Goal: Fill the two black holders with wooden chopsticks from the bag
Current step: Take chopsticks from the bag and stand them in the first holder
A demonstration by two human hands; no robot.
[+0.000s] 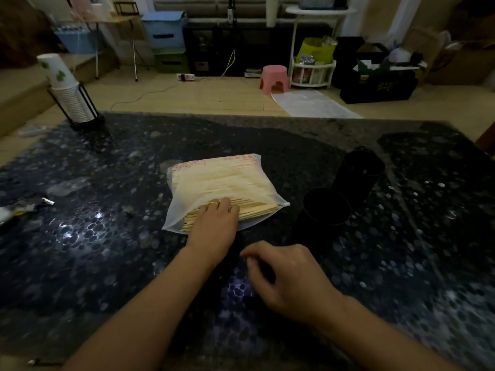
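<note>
1. Nearest, the right hand hovers over the table, fingers loosely curled, holding nothing.
2. Left hand reaches into the bag, fingers on chopsticks.
3. Two black holders stand just right of the bag, contents unclear.

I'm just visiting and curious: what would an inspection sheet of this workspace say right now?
Surface: dark speckled table, glossy, with light glare.
Job's things: translucent bag lying flat, near end open, wooden chopsticks showing; two black holders, the near holder upright with no chopsticks visible, the far holder tilted behind it.
Clutter: stack of paper cups in a black rack, far left; small wrappers at the left edge.
Grippers: left hand reaches into the bag's mouth onto the chopsticks; right hand loosely curled, holding nothing.
Cables: white cord and power strip on the floor.
Surroundings: pink stool, blue bins, boxes.
</note>
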